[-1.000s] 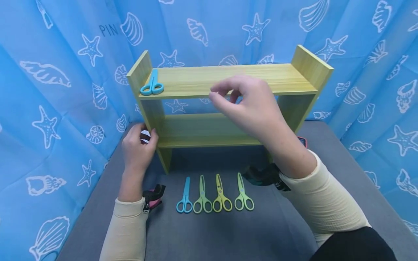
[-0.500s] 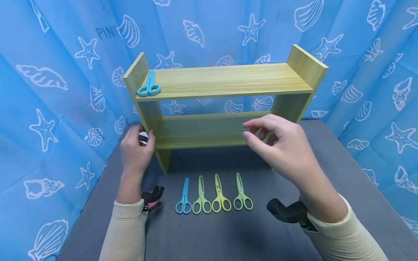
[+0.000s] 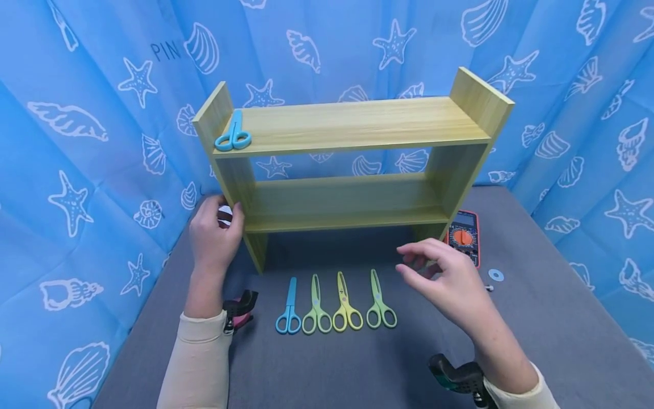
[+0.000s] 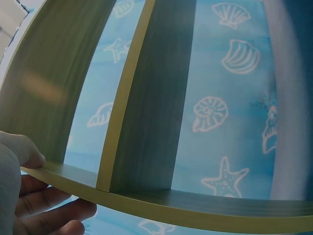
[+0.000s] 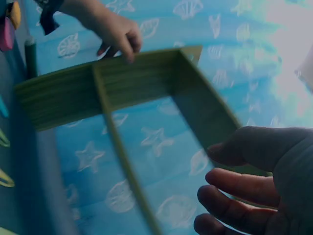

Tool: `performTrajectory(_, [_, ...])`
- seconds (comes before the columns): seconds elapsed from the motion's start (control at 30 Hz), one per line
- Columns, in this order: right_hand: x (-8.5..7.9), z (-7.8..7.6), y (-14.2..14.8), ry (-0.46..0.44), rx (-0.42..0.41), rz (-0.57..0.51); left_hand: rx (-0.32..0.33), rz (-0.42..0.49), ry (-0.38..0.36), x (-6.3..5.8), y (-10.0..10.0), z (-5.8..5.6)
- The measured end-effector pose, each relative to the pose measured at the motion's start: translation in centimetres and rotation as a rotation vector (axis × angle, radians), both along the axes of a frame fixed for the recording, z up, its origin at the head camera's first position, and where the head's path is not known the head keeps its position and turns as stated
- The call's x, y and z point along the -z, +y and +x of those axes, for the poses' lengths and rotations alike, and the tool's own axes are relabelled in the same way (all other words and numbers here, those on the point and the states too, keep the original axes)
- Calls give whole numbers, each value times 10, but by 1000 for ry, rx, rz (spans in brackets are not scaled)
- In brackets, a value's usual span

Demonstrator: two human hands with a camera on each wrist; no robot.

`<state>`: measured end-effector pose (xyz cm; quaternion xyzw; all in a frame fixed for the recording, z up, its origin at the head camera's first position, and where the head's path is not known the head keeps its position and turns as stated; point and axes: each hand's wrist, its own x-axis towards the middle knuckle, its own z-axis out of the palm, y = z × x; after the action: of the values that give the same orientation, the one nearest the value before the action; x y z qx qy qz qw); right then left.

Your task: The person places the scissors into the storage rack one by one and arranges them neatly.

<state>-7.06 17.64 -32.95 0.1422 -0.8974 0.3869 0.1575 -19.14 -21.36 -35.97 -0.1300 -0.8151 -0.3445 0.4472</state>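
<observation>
My left hand (image 3: 214, 233) grips the left side panel of a light wooden two-tier shelf (image 3: 357, 125). In the left wrist view its thumb (image 4: 29, 152) lies over the panel's front edge and its fingers (image 4: 54, 210) are on the outer face. Light-blue scissors (image 3: 238, 135) lie on the top tier at the left end. My right hand (image 3: 449, 278) hovers over the table, loosely curled and holding nothing, right of a row of scissors: blue ones (image 3: 289, 309), green ones (image 3: 317, 309), yellow ones (image 3: 346, 307) and another green pair (image 3: 378, 304).
An orange-edged multimeter (image 3: 464, 234) lies beside the shelf's right foot. Near it are a pale round disc (image 3: 495, 275) and a small metal piece (image 3: 489, 288). Something pink (image 3: 241, 315) shows behind the left wrist camera. A blue shell-print curtain (image 3: 327, 51) hangs behind the shelf.
My right hand has come down from in front of the top tier to low over the table at the right, uncovering the multimeter and disc. The left hand keeps its grip on the shelf.
</observation>
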Motion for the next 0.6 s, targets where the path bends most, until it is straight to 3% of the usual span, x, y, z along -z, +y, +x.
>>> performTrajectory(0.27, [58,6,6,-245,93,-34,3,-3,34,-2,-1,-3])
performTrajectory(0.47, [100,3,-1,-348,167,163,22,0,34,0,-1,-2])
performTrajectory(0.6, [118,-4,-9,-426,185,270,19,1,33,3,-1,-2])
